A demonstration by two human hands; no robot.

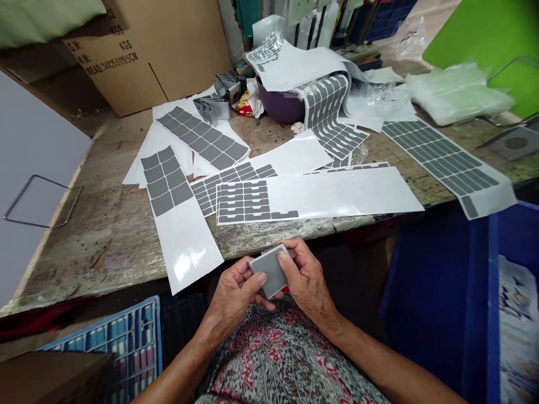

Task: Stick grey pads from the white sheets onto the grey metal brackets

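Both my hands hold a small grey rectangular piece [272, 270] with a lighter rim, just in front of the table edge and above my lap. My left hand [242, 283] grips its left side, thumb on the top face. On the other side my right hand [304, 275] pinches it, thumb pressed near the upper right corner. The underside is hidden by the fingers. Nearest on the table lie a sticker sheet with notched grey labels [337, 193] and another with larger grey rectangles [185, 241], its end hanging over the edge.
A purple bowl [280, 105] sits under draped sticker sheets at the back. Bent metal pieces [214, 106] lie beside a cardboard box [168, 50]. Blue bins [438, 303] stand at the lower right, a blue plastic crate [130, 342] at the lower left. Plastic bags [458, 92] lie at the right.
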